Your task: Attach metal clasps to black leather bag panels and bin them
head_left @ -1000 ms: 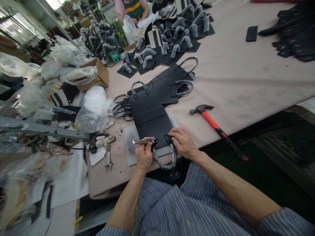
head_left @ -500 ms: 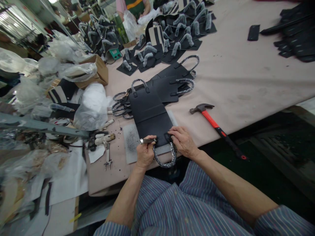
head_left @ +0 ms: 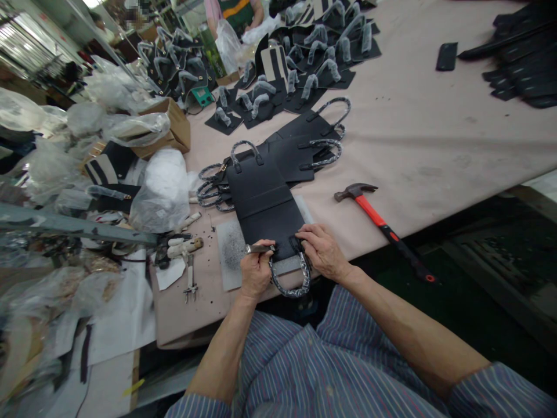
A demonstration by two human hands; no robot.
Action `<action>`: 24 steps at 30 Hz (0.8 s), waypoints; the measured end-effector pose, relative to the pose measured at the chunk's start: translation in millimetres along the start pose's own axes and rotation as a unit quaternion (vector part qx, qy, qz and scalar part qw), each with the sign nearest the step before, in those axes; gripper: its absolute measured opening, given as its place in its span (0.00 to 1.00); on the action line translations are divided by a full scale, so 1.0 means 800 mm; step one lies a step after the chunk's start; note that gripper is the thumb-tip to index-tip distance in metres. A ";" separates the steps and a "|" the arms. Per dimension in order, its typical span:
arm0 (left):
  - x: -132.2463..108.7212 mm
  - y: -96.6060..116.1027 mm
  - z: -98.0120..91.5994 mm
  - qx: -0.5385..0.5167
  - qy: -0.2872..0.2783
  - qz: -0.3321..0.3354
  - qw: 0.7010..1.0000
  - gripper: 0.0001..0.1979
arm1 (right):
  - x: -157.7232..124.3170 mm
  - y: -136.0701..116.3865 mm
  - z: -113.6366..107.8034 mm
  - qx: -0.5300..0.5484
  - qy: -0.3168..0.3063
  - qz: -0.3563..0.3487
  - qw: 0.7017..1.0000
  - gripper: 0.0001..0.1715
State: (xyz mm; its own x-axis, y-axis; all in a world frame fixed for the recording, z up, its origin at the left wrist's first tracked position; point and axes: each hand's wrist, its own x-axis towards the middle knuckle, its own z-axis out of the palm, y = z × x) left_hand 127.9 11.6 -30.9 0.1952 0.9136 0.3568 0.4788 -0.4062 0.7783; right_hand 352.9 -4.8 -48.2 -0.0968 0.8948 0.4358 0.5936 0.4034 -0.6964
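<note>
A black bag panel [head_left: 266, 200] with a plastic-wrapped handle at each end lies on a pale speckled board [head_left: 230, 255]. My left hand [head_left: 256, 271] is closed around a short metal punch [head_left: 257, 249], held nearly level by the near left handle tab. At the near right tab, my right hand [head_left: 322, 251] pinches the panel's edge between thumb and fingers. The near handle [head_left: 291, 292] loops toward me between both hands, past the table edge. A claw hammer [head_left: 375, 215] with a red and black grip rests to the right, its grip end sticking out over the edge.
Several more black panels with wrapped handles [head_left: 300, 152] lie beyond. Farther back are many handled pieces [head_left: 261, 101] and a co-worker [head_left: 241, 14]. Plastic bags [head_left: 159, 191], a cardboard box [head_left: 178, 130] and hand tools [head_left: 190, 278] crowd the left. Black pieces [head_left: 522, 64] lie far right.
Both hands keep the same hold on the punch and the bag panel. Only a very slight shift of the whole view shows.
</note>
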 end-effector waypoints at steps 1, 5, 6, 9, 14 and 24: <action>0.001 0.000 0.000 0.003 -0.003 0.000 1.000 0.08 | 0.000 -0.001 0.000 0.000 -0.001 0.001 1.000 0.17; 0.005 0.001 0.002 0.014 -0.011 0.005 1.000 0.08 | 0.001 -0.005 -0.003 0.006 -0.013 0.007 1.000 0.17; 0.007 0.003 0.002 0.017 -0.015 0.004 1.000 0.08 | 0.001 -0.006 -0.005 0.009 -0.020 0.007 1.000 0.17; 0.012 0.008 0.001 0.022 -0.036 -0.017 0.999 0.08 | 0.000 -0.001 -0.021 -0.009 -0.029 0.007 1.000 0.17; 0.017 0.014 0.000 0.010 -0.054 -0.056 0.997 0.08 | -0.007 0.042 -0.074 -0.159 0.043 0.050 0.985 0.17; 0.017 0.006 0.003 0.021 -0.066 -0.010 0.998 0.08 | -0.021 0.078 -0.152 -0.312 -0.067 0.341 0.884 0.15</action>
State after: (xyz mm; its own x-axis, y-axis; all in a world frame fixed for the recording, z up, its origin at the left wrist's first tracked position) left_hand 134.5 22.1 -23.7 0.2947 0.9173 0.2676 0.5193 -0.3888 0.7610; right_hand 489.0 -18.4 -29.5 0.3841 0.9210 -0.0649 0.8716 -0.3849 -0.3037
